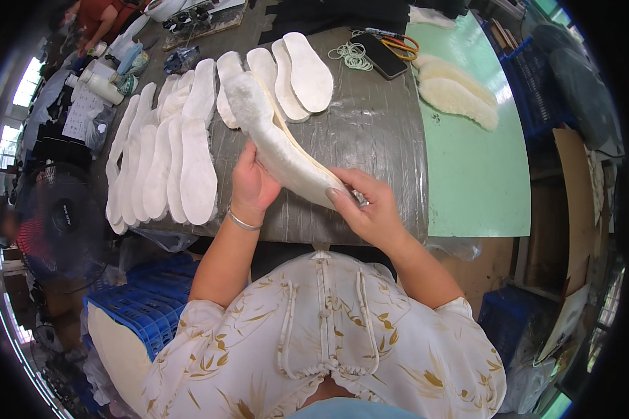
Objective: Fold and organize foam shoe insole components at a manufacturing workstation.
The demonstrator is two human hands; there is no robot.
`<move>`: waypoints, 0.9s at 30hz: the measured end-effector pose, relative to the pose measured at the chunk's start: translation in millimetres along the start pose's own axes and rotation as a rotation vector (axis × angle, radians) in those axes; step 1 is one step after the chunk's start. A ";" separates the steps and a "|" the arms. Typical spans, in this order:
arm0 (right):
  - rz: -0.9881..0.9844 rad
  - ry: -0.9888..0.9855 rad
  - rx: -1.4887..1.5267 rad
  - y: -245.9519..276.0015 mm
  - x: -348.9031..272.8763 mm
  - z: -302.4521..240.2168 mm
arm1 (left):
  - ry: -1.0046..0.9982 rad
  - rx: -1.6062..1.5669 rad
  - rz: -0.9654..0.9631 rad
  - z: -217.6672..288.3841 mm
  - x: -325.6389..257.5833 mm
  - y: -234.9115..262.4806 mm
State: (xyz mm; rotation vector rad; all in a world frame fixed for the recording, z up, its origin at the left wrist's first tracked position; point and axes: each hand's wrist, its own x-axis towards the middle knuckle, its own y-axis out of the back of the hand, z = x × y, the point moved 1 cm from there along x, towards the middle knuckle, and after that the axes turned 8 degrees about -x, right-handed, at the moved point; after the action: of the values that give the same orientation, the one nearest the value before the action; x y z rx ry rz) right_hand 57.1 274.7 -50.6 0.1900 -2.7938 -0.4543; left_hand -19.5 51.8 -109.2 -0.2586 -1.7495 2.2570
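Over the dark table (381, 143), near the white insoles (199, 171), your left hand (254, 184) cradles the fluffy insole (281, 151), its fingers partly hidden, while your right hand (370, 204) pinches the near end, so grip lightly and support the middle to avoid creasing.

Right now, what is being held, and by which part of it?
A fluffy white insole: the right hand grips its near end; the left hand is at its middle, fingers partly hidden behind it.
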 end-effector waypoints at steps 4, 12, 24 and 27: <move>0.094 0.007 -0.111 -1.2 5.2 4.8 | -0.044 0.049 0.000 -14.2 -2.9 -26.9; 0.179 0.138 -0.144 -1.0 25.6 -19.6 | -0.080 0.359 -0.039 -25.7 -12.6 -26.7; 0.309 0.220 -0.351 -6.1 44.2 -24.9 | -0.126 0.388 -0.007 -40.9 -18.2 -31.5; 0.376 0.303 -0.255 -5.6 46.5 -31.5 | -0.137 0.398 -0.023 -38.4 -19.6 -29.8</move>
State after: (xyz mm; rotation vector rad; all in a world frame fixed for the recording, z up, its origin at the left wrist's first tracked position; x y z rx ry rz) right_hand 23.5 252.1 -11.2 -0.2939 -2.3733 -0.6194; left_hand 13.8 87.8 -90.6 -0.0021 -1.3072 2.5918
